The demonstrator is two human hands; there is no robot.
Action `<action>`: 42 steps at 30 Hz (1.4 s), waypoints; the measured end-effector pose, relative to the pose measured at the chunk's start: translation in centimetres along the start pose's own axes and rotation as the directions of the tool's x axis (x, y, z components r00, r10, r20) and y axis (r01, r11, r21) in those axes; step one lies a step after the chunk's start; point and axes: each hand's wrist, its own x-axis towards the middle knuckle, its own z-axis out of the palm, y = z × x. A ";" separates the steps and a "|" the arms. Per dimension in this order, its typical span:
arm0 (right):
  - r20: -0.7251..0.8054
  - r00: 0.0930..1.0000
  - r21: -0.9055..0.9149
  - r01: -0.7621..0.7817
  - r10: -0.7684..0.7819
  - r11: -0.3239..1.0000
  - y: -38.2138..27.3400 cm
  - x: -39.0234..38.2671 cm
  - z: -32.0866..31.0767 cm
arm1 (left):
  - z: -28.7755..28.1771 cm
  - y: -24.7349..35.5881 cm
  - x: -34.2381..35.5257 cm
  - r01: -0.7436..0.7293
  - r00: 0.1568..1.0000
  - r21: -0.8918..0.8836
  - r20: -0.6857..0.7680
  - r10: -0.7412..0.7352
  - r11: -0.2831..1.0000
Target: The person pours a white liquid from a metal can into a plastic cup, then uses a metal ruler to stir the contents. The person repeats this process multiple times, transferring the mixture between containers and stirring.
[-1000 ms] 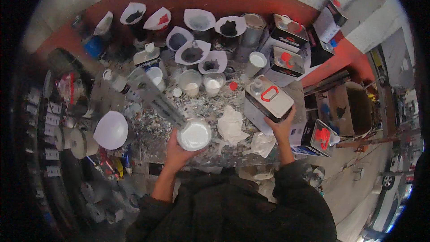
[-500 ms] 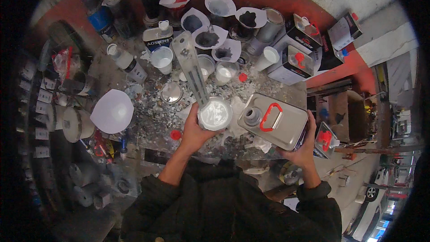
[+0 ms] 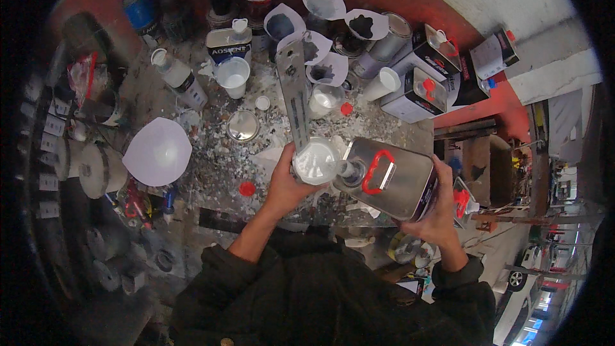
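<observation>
Metal can [image 3: 405, 182] tilts in the clasping right grip [image 3: 442, 208], spout [image 3: 350, 172] by the rim of the cup [image 3: 318, 164] held in the left grip [image 3: 287, 182]; flecked desk [image 3: 208, 170] spreads leftward, its front edge near that grip.

A: Can [image 3: 413, 182] clr?
B: Silver top, red handle [image 3: 370, 177]. Cup [image 3: 317, 178] just L of can: wht.
A: Bench [image 3: 214, 173] L of can?
B: Grey w/ wht speckles. Cap [image 3: 247, 189] farther L of can: red.
</observation>
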 end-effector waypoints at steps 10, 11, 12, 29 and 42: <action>0.047 0.999 -0.034 0.005 -0.003 0.999 -1.8 1.7 -0.9 | -0.7 0.1 0.4 -0.022 1.000 0.040 0.001 0.022 0.999; 0.047 0.999 -0.034 0.007 -0.005 0.999 -1.8 1.8 -0.9 | -0.7 0.0 0.4 -0.024 1.000 0.037 -0.001 0.024 0.999; 0.046 0.999 -0.031 0.008 -0.006 0.999 -1.8 1.8 -0.9 | -0.7 0.0 0.4 -0.025 1.000 0.037 -0.003 0.025 0.999; 0.061 0.998 -0.005 -0.007 0.008 1.000 -0.8 1.7 -1.2 | 0.0 0.6 0.8 -0.040 0.999 0.072 0.006 0.040 0.997; -0.115 0.945 0.489 -0.215 0.306 0.845 5.9 -1.5 2.5 | 1.4 1.3 1.4 0.037 0.999 0.190 -0.013 -0.036 0.981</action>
